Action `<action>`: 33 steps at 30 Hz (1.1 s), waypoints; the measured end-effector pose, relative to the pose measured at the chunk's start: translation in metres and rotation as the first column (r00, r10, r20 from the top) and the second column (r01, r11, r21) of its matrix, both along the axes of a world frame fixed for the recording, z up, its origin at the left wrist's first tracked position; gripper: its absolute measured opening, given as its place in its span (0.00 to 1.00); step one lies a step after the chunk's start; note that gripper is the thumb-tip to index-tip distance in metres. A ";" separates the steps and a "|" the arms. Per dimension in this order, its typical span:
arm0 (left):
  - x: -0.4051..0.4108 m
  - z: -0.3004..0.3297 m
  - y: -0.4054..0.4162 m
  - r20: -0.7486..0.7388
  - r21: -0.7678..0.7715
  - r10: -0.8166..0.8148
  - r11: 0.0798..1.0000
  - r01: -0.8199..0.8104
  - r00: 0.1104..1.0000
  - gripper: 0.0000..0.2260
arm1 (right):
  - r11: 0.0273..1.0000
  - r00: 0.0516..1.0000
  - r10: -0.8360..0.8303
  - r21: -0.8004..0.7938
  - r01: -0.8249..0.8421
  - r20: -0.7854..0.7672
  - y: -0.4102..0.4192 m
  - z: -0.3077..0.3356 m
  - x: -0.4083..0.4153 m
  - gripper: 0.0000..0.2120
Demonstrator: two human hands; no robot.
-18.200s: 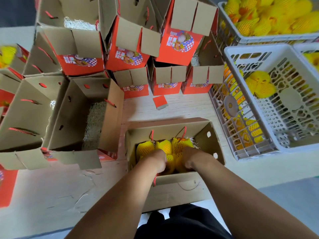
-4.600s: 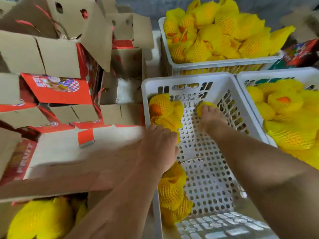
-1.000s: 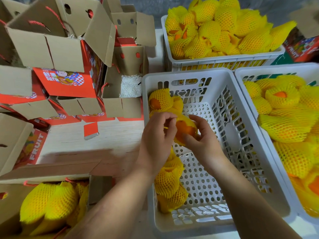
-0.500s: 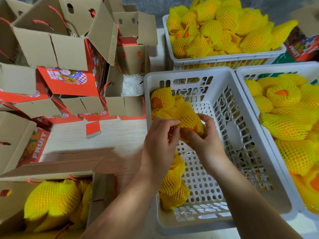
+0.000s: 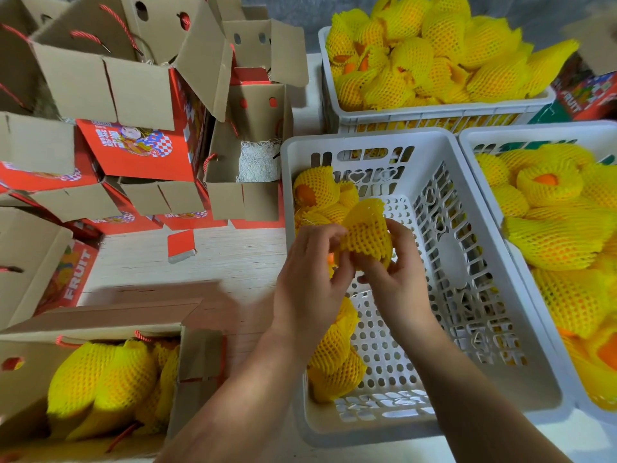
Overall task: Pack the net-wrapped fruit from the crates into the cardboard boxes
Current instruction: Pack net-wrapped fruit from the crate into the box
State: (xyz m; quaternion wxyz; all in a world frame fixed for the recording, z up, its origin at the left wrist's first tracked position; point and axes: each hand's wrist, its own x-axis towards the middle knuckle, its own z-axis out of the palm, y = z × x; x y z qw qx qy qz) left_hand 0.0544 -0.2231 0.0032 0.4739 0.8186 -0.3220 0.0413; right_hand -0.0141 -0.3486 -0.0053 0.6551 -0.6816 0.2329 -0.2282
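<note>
From the head camera, both hands are up over the near-left part of the white crate [image 5: 494, 329]. The left hand [image 5: 310, 279] and the right hand [image 5: 397, 279] each pinch one net-wrapped fruit [image 5: 365, 233] between curled fingers, seemingly tugging its yellow foam net into place; a sliver of orange skin shows at the left. To my eye the sleeve wants drawing evenly over that bare patch, with light finger pressure so the mesh doesn't tear, before the fruit travels to the open cardboard box [image 5: 100, 379] at the near-left corner, already holding several wrapped fruit. More wrapped fruit lies along the crate's left wall, under the left forearm and at its far-left corner.

Everything sits on a pale wood-grain desk [image 5: 233, 255]. Two more crates, a full crate [image 5: 434, 108] at the far edge and a right-hand crate [image 5: 474, 155], brim with yellow nets. Red-printed empty boxes [image 5: 133, 95] stack along the left, one showing white shredded padding [image 5: 258, 160]. A small red block [image 5: 182, 245] lies on the bare desk.
</note>
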 end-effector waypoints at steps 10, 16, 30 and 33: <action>0.011 -0.010 0.006 -0.163 -0.090 0.019 0.995 -0.034 0.986 0.05 | 0.986 0.992 0.125 0.111 -0.122 -0.026 -0.001 -0.013 -0.001 0.28; 0.010 -0.011 0.005 -0.160 -0.120 0.000 0.993 -0.019 0.987 0.09 | 0.992 0.992 0.120 -0.021 -0.121 -0.032 0.002 -0.014 0.001 0.31; 0.013 -0.011 0.005 -0.130 -0.061 0.011 0.998 -0.019 0.991 0.09 | 0.966 0.965 0.224 -0.098 -0.238 -0.136 0.001 -0.023 -0.001 0.31; 0.013 -0.011 0.005 -0.108 -0.057 -0.006 0.998 0.000 0.994 0.09 | 0.971 0.970 0.208 -0.088 -0.220 -0.125 0.001 -0.022 -0.003 0.31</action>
